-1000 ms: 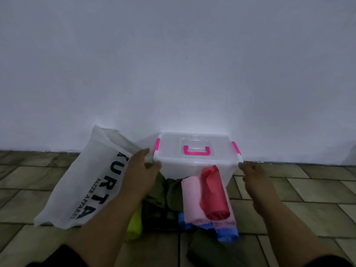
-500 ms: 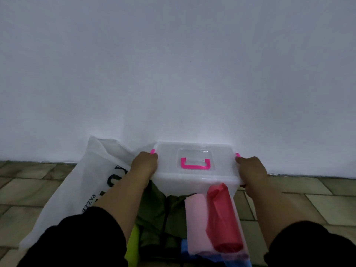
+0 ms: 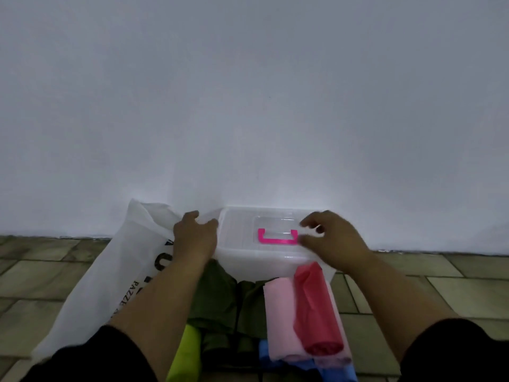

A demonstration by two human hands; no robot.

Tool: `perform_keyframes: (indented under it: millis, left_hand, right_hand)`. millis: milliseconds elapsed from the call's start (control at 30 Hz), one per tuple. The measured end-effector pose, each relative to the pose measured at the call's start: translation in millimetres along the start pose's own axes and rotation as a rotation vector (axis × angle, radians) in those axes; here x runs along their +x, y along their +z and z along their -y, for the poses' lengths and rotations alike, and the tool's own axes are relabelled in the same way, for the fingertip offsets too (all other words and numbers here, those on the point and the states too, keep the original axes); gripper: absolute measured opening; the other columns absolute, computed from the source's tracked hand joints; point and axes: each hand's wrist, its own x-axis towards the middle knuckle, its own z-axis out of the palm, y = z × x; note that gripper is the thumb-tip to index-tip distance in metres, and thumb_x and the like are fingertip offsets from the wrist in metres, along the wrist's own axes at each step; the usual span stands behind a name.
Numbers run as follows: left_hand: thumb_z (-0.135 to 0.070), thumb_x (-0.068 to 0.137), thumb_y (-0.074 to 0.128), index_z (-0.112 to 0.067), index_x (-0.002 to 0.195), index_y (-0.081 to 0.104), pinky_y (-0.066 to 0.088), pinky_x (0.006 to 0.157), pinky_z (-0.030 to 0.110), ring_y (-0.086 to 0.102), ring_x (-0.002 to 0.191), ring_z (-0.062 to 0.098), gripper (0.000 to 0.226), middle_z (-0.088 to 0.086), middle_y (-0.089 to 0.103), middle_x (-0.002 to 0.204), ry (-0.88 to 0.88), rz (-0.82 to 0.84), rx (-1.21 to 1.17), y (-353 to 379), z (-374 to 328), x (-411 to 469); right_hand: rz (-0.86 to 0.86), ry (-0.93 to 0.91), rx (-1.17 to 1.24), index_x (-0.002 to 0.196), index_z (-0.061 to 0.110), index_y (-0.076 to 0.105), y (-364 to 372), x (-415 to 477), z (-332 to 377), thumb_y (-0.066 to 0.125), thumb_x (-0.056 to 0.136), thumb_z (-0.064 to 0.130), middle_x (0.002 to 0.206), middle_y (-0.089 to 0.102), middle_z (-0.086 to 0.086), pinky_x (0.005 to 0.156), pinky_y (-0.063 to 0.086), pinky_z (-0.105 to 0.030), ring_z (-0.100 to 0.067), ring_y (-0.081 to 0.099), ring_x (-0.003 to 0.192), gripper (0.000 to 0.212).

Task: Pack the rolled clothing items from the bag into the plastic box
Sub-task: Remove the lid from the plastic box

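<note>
Left hand curled on the box at its left end; right hand by the pink handle, blurred, hold unclear. Rolled clothes lie on the floor before it: probably soft, light; grip mid-roll.

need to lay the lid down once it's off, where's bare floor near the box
Best: the bare tiles right of the plastic box, along the wall. More tile lies left of the white bag. In front of the box it is crowded: olive garment, pink roll, red roll, blue roll, lime roll packed together. The bag fills the box's left side.
</note>
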Motion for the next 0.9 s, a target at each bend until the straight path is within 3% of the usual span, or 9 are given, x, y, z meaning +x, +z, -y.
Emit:
perform_keyframes:
  millis: [100, 233, 300, 433, 567, 700, 800, 900]
  left_hand:
    - [-0.027, 0.087, 0.063, -0.021, 0.142, 0.033, 0.043, 0.069, 0.023, 0.046, 0.095, 0.014, 0.063, 0.008, 0.042, 0.134, 0.197, 0.160, 0.164, 12, 15, -18]
    - [-0.025, 0.089, 0.061, -0.020, 0.145, 0.026, 0.047, 0.078, 0.029, 0.048, 0.110, 0.023, 0.067, 0.009, 0.042, 0.139, 0.123, 0.278, 0.071, 17, 30, -28]
    - [-0.032, 0.090, 0.059, -0.024, 0.148, 0.017, 0.044, 0.077, 0.028, 0.046, 0.108, 0.021, 0.072, 0.009, 0.039, 0.143, 0.139, 0.267, 0.043, 16, 32, -30]
    - [-0.056, 0.090, 0.045, -0.028, 0.151, 0.006, 0.032, 0.106, 0.041, 0.033, 0.135, 0.029, 0.078, 0.007, 0.023, 0.156, 0.148, 0.256, 0.018, 16, 38, -31]
    - [-0.048, 0.091, 0.052, -0.029, 0.151, 0.012, 0.032, 0.104, 0.035, 0.031, 0.137, 0.025, 0.074, 0.006, 0.024, 0.155, 0.231, 0.267, 0.090, 19, 45, -34]
    - [-0.047, 0.091, 0.054, -0.029, 0.151, 0.013, 0.033, 0.104, 0.036, 0.035, 0.134, 0.025, 0.075, 0.006, 0.026, 0.153, 0.267, 0.234, 0.100, 24, 48, -34]
    - [-0.048, 0.091, 0.053, -0.031, 0.151, 0.012, 0.032, 0.105, 0.035, 0.033, 0.135, 0.024, 0.075, 0.004, 0.024, 0.155, 0.266, 0.229, 0.099, 26, 49, -34]
    - [-0.049, 0.091, 0.052, -0.030, 0.151, 0.012, 0.030, 0.106, 0.035, 0.032, 0.136, 0.023, 0.075, 0.004, 0.024, 0.155, 0.275, 0.214, 0.097, 27, 51, -35]
  right_hand:
    - [0.270, -0.144, -0.342, 0.114, 0.032, 0.061, 10, -8, 21, 0.070, 0.074, 0.046, 0.107, 0.054, 0.006, 0.082, 0.043, -0.028, -0.014, 0.050, 0.101, 0.043]
    - [0.277, -0.169, -0.403, 0.111, 0.027, 0.062, 11, -5, 27, 0.067, 0.081, 0.034, 0.109, 0.054, 0.003, 0.084, 0.044, -0.031, -0.017, 0.051, 0.103, 0.031]
    - [0.254, -0.212, -0.400, 0.109, 0.025, 0.063, 9, -3, 27, 0.066, 0.082, 0.032, 0.108, 0.055, 0.004, 0.079, 0.042, -0.029, -0.017, 0.052, 0.102, 0.028]
    - [0.065, -0.205, -0.292, 0.105, 0.022, 0.066, -17, 2, 36, 0.066, 0.082, 0.031, 0.101, 0.058, 0.001, 0.074, 0.038, -0.027, -0.019, 0.055, 0.098, 0.024]
    - [-0.165, -0.122, -0.127, 0.090, 0.026, 0.067, -73, -3, 41, 0.070, 0.079, 0.029, 0.086, 0.062, 0.006, 0.065, 0.036, -0.025, -0.012, 0.056, 0.078, 0.012]
    - [-0.339, 0.076, -0.061, 0.080, 0.033, 0.063, -105, -51, 10, 0.068, 0.076, 0.032, 0.075, 0.061, 0.016, 0.056, 0.032, -0.019, 0.003, 0.053, 0.069, 0.006]
    - [-0.379, 0.348, -0.144, 0.095, 0.025, 0.066, -90, -93, -35, 0.067, 0.081, 0.030, 0.078, 0.060, 0.010, 0.061, 0.039, -0.025, -0.010, 0.054, 0.068, 0.015]
    - [-0.282, 0.558, -0.264, 0.106, 0.020, 0.067, -47, -113, -61, 0.064, 0.081, 0.024, 0.081, 0.061, -0.001, 0.065, 0.047, -0.031, -0.020, 0.056, 0.067, 0.025]
